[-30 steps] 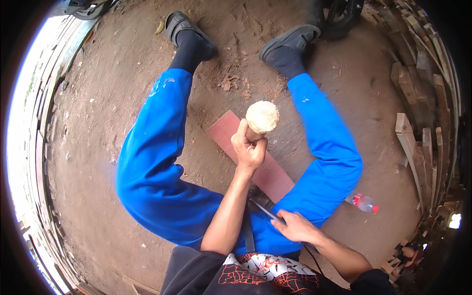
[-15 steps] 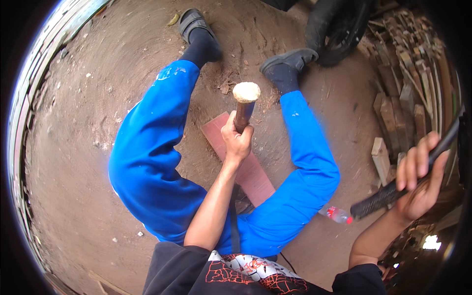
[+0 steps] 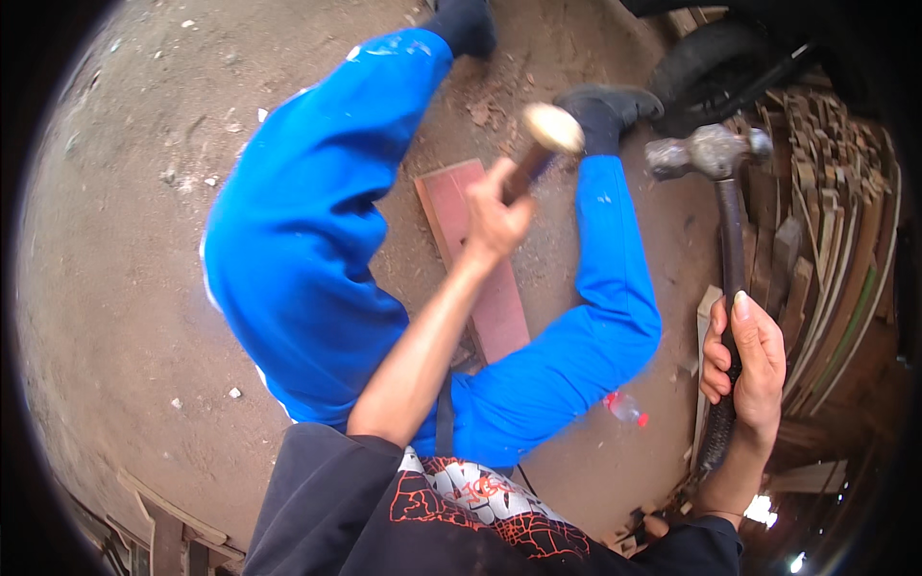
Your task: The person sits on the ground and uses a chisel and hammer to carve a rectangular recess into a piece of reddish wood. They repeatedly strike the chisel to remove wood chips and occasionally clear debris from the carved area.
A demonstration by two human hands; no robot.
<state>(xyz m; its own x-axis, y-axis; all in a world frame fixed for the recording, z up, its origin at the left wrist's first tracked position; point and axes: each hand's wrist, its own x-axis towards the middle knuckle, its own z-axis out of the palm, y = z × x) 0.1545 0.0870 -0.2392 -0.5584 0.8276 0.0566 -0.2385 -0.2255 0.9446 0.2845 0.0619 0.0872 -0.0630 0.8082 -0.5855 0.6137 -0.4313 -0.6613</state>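
My left hand (image 3: 495, 216) grips a brown cylindrical wooden piece (image 3: 523, 174) with a pale, flattened top (image 3: 553, 126), held up between my legs and somewhat blurred. My right hand (image 3: 745, 360) is wrapped round the long dark handle of a hammer (image 3: 706, 152), whose worn metal head is raised at the right of the wooden piece, not touching it. A flat reddish board (image 3: 490, 326) lies on the ground below my left hand, between my blue-trousered legs (image 3: 619, 250).
Behind my right foot stands a black wheel (image 3: 704, 75) with dark frame parts. Stacked wooden offcuts (image 3: 831, 240) line the right side. A plastic bottle with a red cap (image 3: 624, 407) lies beside my right thigh. More boards (image 3: 173, 514) are at the lower left.
My right hand has come up from my lap and swung the hammer into view, head upward. My left hand has moved up and right with the wooden piece, now more tilted. The view has shifted.
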